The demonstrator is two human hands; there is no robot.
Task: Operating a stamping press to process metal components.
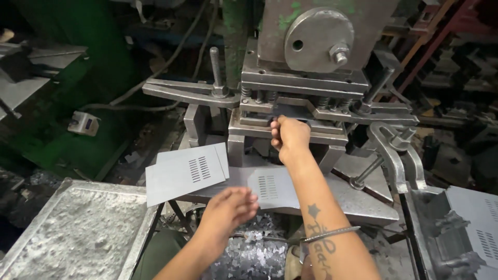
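The right hand (289,136) reaches into the press (306,93), its fingers (277,136) curled shut on a thin grey metal sheet (272,184) with punched slots. That sheet lies flat on the press bed, long axis running left to right. It looks light, stiff and sharp-edged, best pinched at a plain edge. The left hand (228,207) hovers above it, fingers loosely open, empty. A second sheet (184,173) lies just left.

The right hand (290,136) hides its fingertips inside the press die (290,111), so what they grip, perhaps a sheet edge, cannot be told. The left hand (231,205) is blurred. At the right edge, the stacked slotted panels (474,223) are cut off.
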